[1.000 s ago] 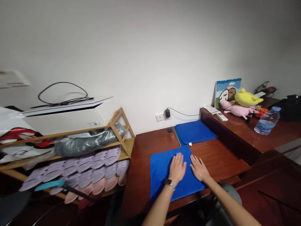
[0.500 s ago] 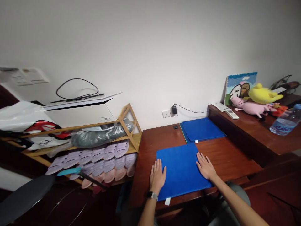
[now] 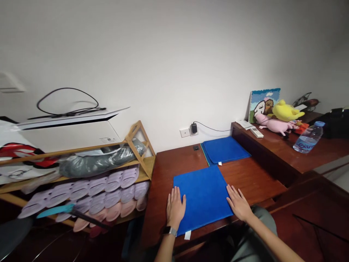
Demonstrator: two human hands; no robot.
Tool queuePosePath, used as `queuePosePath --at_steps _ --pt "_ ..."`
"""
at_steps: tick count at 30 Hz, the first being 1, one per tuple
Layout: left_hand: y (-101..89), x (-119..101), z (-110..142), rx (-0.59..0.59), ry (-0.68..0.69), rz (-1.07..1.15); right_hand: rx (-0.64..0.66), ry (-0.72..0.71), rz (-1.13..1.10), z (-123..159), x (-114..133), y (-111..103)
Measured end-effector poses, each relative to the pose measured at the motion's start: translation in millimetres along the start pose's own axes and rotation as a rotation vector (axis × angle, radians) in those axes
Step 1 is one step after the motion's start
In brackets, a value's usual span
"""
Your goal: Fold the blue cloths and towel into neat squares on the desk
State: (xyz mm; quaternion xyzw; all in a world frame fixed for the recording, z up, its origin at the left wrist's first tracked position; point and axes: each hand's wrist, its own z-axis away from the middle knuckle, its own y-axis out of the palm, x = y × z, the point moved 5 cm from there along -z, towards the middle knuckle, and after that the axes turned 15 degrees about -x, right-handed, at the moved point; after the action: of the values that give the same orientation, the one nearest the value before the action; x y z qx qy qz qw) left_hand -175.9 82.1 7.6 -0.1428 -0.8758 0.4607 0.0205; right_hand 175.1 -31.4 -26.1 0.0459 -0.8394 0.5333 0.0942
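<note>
A flat blue cloth [image 3: 201,198] lies spread on the wooden desk, with a white label [image 3: 188,235] sticking out at its near edge. My left hand [image 3: 176,207] rests flat along the cloth's left edge, fingers stretched forward. On the opposite side, my right hand [image 3: 240,203] lies flat with its fingertips at the cloth's right edge. Both hands are open and grip nothing. Behind the cloth, a stack of folded blue cloths [image 3: 227,149] sits near the wall, with a small white tag and a greenish edge showing.
To the left stands a wooden rack [image 3: 148,167] with rows of slippers [image 3: 114,182] and a white box [image 3: 71,134] on top. On the raised right surface are plush toys [image 3: 286,111], a water bottle [image 3: 308,138] and a white remote [image 3: 256,132]. A black charger [image 3: 194,127] is plugged into the wall.
The view has shifted, so the scene sits further left. My right hand has slid a little toward me along the cloth's right edge. My left hand stays at the left edge.
</note>
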Motion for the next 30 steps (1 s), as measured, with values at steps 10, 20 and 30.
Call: queuePosePath --at_steps 10,20,30 --pt "-27.5 -116.0 -12.7 0.001 0.236 0.210 0.041 -0.036 -0.031 -0.2 6.2 -8.2" --pt "-2.0 -190.9 17.8 0.223 0.288 0.333 0.055 -0.041 -0.028 2.0 0.7 -4.4" --pt "-22.7 -4.3 50.3 0.083 -0.027 0.010 0.094 0.024 -0.085 3.8 -1.9 -3.1"
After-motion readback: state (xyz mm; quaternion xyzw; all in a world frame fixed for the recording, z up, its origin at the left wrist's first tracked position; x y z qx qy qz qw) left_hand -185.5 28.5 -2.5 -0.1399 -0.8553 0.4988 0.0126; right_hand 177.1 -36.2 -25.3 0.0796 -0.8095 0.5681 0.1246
